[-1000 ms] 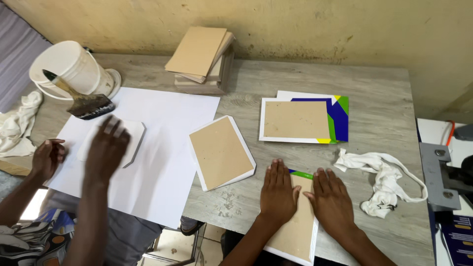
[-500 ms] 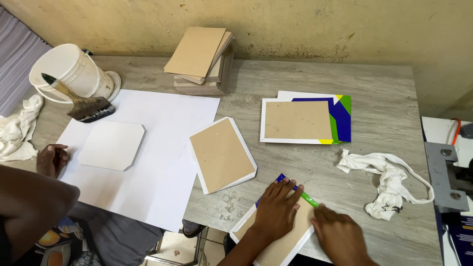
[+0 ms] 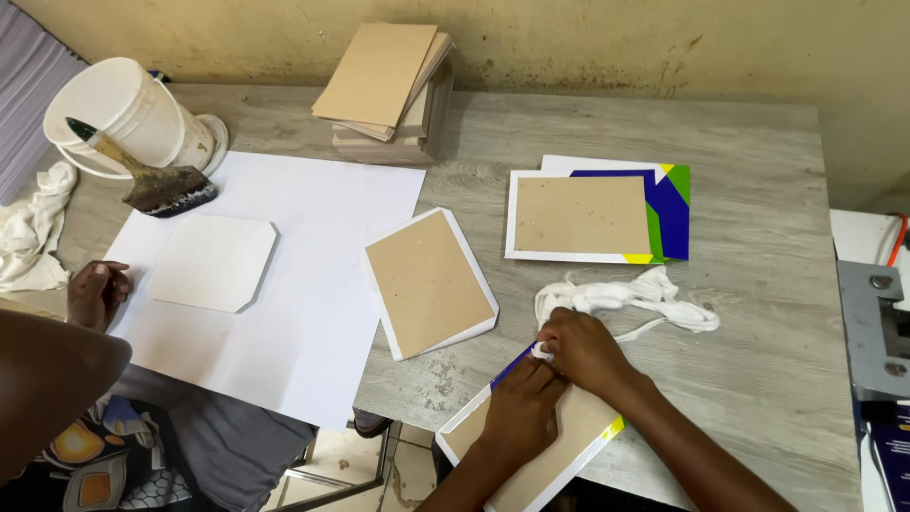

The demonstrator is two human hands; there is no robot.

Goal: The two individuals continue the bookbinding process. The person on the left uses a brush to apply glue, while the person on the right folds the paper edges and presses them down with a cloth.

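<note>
Board [image 3: 545, 455] with white wrap and a blue-yellow edge sits at the 6 o'clock edge of the bench [image 3: 758, 313], tilted, one corner hanging past the edge. I see the left hand [image 3: 519, 417] flat on it, palm down, fingers spread, pressing rather than grasping. Right hand [image 3: 583, 349] is closed around a bunch of the white rag [image 3: 626, 299], pushing it onto the board's upper blue corner. Rest of the rag trails off toward 3 o'clock, lying on the bench.

Second wrapped board [image 3: 428, 282] lies at centre, just beside the big white sheet [image 3: 313, 313] and overlapping its right edge. Third board [image 3: 580, 216] at 1 o'clock sits on a blue, green and yellow printed sheet [image 3: 669, 204]. Stack of bare boards [image 3: 384, 85] at 12 o'clock against the wall.

Another person's hand [image 3: 95, 292] rests curled at 9 o'clock, touching the sheet's left edge, near a white board with clipped corners [image 3: 210, 263]. White bucket [image 3: 123, 114] at 10 o'clock, wide brush [image 3: 152, 180] leaning on it, bristles on the bench. Another cloth [image 3: 33, 228] at the far left edge.
</note>
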